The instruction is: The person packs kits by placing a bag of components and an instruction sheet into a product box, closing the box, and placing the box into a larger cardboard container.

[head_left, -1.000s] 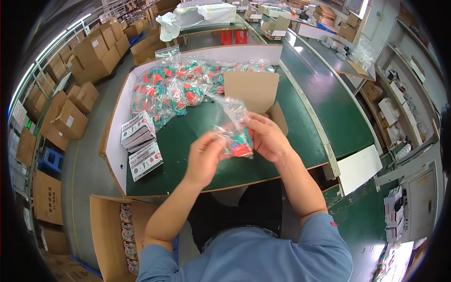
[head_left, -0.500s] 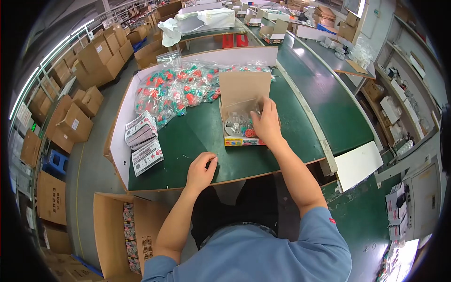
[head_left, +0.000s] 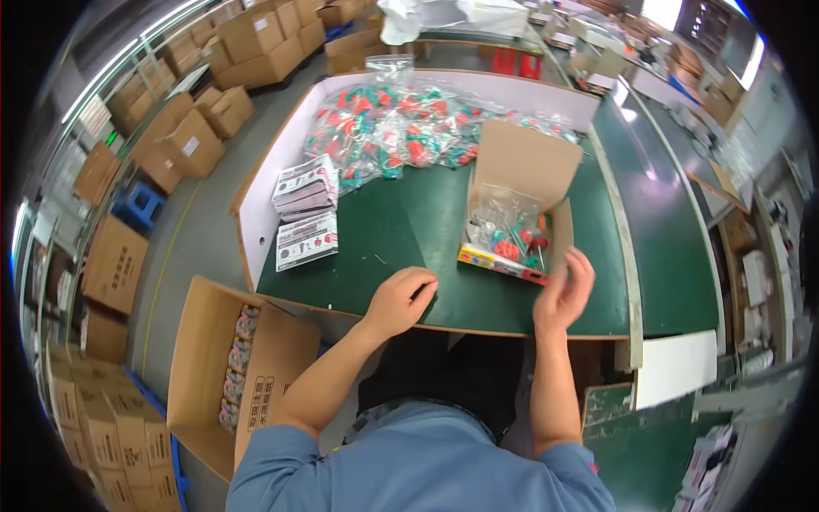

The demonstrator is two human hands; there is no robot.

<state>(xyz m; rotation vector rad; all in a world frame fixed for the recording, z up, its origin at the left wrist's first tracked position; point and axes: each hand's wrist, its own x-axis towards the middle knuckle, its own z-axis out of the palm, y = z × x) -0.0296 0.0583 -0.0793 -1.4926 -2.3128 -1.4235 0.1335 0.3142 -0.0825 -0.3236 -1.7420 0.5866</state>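
An open cardboard box (head_left: 520, 271) stands on the green table with its lid raised at the back. Inside it lie a clear plastic bag (head_left: 503, 209) and red and green plastic parts (head_left: 507, 247). My right hand (head_left: 565, 292) is by the box's front right corner, fingers apart and nothing in them; whether it touches the wall I cannot tell. Left of the box, my left hand (head_left: 401, 301) rests near the table's front edge, its fingers curled toward the thumb with nothing visible in them. Printed leaflets (head_left: 307, 239) lie in two stacks farther left.
Clear bags of red and green parts (head_left: 409, 128) are heaped along the table's back wall. Below on the left, an open carton (head_left: 200, 367) holds a row of packed items. A rail (head_left: 616, 230) borders the table on the right. A blue stool (head_left: 138, 205) stands on the floor.
My right hand has come out of the box and moved down to its right front corner, fingers opening. The view has shifted, and the box now sits turned. My left hand stays curled near the edge.
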